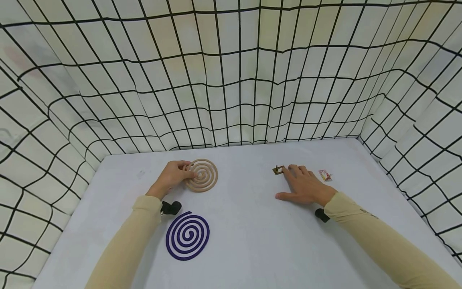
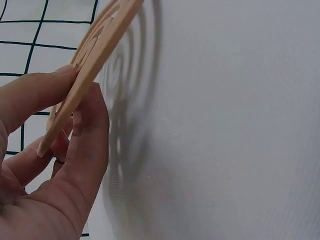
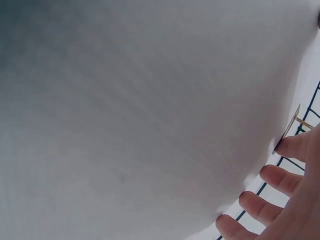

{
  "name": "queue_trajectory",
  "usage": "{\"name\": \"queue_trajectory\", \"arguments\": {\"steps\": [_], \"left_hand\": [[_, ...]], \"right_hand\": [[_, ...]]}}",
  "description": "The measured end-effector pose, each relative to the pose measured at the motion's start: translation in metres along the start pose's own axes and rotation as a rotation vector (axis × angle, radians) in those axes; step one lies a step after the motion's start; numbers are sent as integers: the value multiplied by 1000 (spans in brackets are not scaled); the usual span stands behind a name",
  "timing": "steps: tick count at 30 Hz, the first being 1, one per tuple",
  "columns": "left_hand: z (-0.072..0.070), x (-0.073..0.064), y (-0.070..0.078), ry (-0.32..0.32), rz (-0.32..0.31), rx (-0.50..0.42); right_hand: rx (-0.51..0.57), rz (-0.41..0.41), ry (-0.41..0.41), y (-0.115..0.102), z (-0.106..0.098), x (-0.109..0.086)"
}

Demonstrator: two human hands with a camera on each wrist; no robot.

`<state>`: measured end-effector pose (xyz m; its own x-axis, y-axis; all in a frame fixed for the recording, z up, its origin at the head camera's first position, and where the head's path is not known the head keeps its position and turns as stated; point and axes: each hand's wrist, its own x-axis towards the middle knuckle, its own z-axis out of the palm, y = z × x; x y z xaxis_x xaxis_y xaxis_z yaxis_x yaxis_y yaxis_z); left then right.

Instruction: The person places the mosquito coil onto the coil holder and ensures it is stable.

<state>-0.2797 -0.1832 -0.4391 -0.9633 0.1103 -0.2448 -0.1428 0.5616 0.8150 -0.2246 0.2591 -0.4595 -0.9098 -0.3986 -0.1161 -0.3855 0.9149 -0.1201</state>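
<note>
My left hand (image 1: 174,175) pinches the left edge of a tan mosquito coil (image 1: 209,184) between thumb and fingers. In the left wrist view the coil (image 2: 92,65) is tilted off the white table and throws a spiral shadow. My right hand (image 1: 301,184) lies over the table with fingers spread and thumb out. Its index fingertip is right at a small gold-coloured metal coil stand (image 1: 276,170) with an upright prong, seen edge-on as the stand (image 3: 289,125) in the right wrist view. Nearer to me, a dark purple mosquito coil (image 1: 187,237) lies flat below my left wrist.
Right of my right hand sits a small red-and-white piece with a prong (image 1: 325,175). The white table (image 1: 245,237) is bordered at the back and sides by white walls behind black netting (image 1: 240,80). Black wrist cameras (image 1: 171,208) hang under both forearms.
</note>
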Motion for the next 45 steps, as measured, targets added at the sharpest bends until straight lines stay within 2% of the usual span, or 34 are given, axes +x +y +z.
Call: {"name": "queue_trajectory", "arguments": {"steps": [11, 21, 32, 39, 45], "left_hand": [[4, -1, 1, -23, 15, -104], [11, 0, 0, -82, 31, -257], [14, -2, 4, -64, 20, -277], [16, 0, 7, -40, 15, -251], [16, -4, 5, -36, -6, -242]], "right_hand": [[-3, -3, 8, -3, 2, 2], [-10, -9, 18, -8, 2, 4], [-2, 2, 23, -14, 2, 7], [13, 27, 22, -18, 0, 11], [26, 52, 2, -26, 2, 14]]}}
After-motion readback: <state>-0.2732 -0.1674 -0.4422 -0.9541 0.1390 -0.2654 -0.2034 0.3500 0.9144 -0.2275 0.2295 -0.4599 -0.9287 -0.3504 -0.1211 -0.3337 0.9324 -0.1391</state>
